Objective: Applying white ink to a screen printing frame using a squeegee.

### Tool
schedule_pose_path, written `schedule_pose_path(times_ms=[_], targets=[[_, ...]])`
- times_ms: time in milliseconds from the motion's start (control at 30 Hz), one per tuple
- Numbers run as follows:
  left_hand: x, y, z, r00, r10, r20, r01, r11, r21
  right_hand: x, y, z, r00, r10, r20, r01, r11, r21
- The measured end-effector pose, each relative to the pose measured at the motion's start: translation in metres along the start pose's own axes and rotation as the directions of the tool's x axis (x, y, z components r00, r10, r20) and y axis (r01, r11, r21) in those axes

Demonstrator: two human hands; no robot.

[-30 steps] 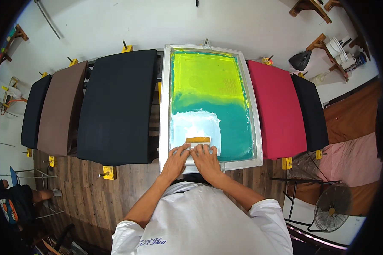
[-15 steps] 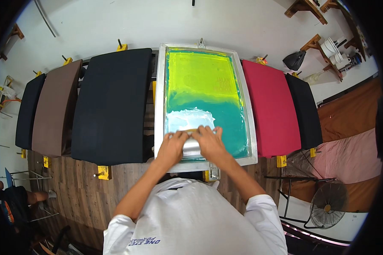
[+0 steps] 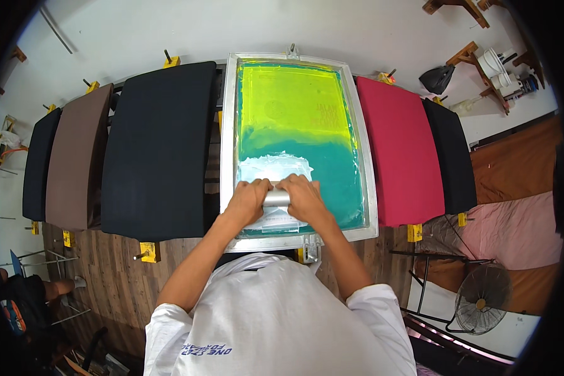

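Note:
A screen-printing frame with a silver rim [image 3: 230, 125] lies in front of me. Its mesh is yellow-green at the far part [image 3: 294, 94] and teal nearer me [image 3: 339, 178]. Thick white ink [image 3: 276, 166] lies on the near left of the mesh. My left hand [image 3: 249, 199] and my right hand [image 3: 302, 197] are both closed on a squeegee with a silver metal body [image 3: 277, 198], side by side, thumbs toward each other. White smears show on the mesh between the squeegee and the near rim. The squeegee's lower edge is partly hidden by my hands.
Left of the frame are a large black fabric-covered board [image 3: 160, 150], a brown one [image 3: 78, 156] and another black one [image 3: 41, 163]. A red board [image 3: 401, 150] and a black one [image 3: 450, 156] stand to the right. Yellow clamps [image 3: 149, 252] edge them. A fan [image 3: 480, 302] stands lower right.
Both hands have kept hold of the squeegee, whose angle has changed: less of its silver face shows, and white-smeared mesh now appears below it. The whole view has shifted slightly.

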State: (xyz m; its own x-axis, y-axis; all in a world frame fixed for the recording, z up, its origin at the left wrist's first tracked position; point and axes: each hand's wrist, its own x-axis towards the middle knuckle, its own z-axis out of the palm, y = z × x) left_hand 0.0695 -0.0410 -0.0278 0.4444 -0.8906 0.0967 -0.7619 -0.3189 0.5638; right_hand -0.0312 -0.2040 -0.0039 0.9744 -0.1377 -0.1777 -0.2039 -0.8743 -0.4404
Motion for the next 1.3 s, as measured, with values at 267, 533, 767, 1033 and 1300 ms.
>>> schedule_pose_path(times_ms=[267,533,767,1033,1300], targets=[[-0.05,0.051,0.009,0.978,-0.122,0.167,0.136,0.988,-0.079,-0.064,-0.014,0.012,0.999,0.003,-0.052,-0.001,0.999,0.04],[0.015,0.025,-0.007,0.998,-0.057,-0.006,0.056,0.995,-0.084,-0.01,0.006,-0.018,0.995,-0.008,-0.095,0.009,1.0,0.016],[-0.056,0.045,0.033,0.997,-0.074,-0.013,0.074,0.997,0.03,-0.067,-0.013,0.027,0.995,-0.008,-0.096,0.006,1.0,-0.027],[-0.039,0.056,0.001,0.991,-0.134,0.025,0.135,0.991,-0.024,-0.05,-0.009,-0.005,0.998,-0.06,0.002,0.06,0.997,0.038],[0.015,0.004,-0.001,0.97,-0.211,-0.119,0.209,0.977,-0.033,0.031,0.004,-0.011,0.996,-0.074,-0.046,0.072,0.996,-0.046]])
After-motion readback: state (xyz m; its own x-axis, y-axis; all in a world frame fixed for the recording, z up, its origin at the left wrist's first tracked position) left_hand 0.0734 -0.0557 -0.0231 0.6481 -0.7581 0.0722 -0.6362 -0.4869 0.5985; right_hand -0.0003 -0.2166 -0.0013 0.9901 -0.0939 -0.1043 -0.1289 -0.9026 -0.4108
